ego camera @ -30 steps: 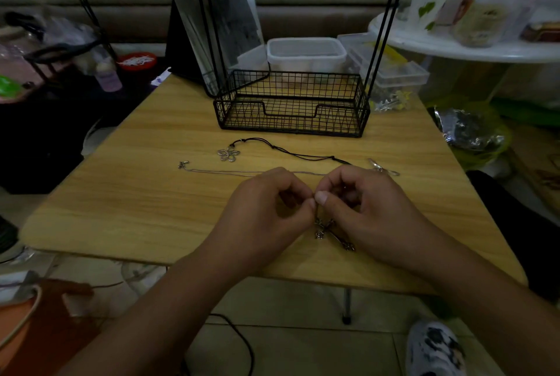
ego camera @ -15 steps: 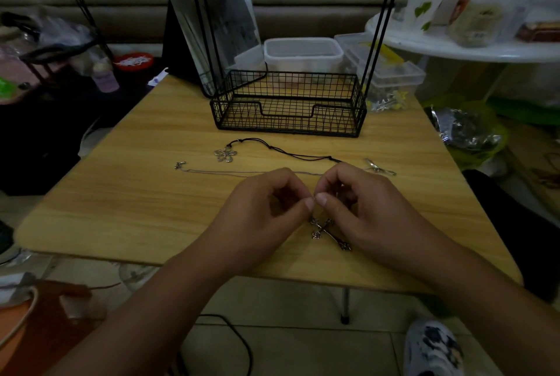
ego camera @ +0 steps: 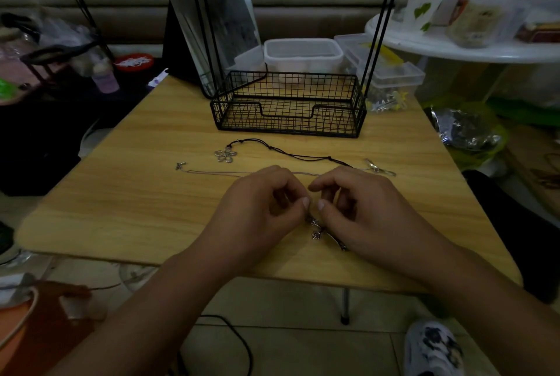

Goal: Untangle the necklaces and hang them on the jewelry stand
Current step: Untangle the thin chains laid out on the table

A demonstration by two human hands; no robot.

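Head view: both hands at the tangle, near edge of the surface [ego camera: 121, 193].
Left hand [ego camera: 260, 209] and right hand [ego camera: 360, 209] each pinch the silver chain [ego camera: 218, 173] above its cross pendant [ego camera: 318, 233]. Black cord necklace [ego camera: 291, 153] with flower pendant [ego camera: 225, 155] lies behind them, before the wire-basket jewelry stand [ego camera: 288, 103].

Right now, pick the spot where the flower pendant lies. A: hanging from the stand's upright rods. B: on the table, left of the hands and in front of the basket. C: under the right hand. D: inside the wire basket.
B: the flower pendant lies flat on the table, on its black cord, between the wire basket and the left hand.
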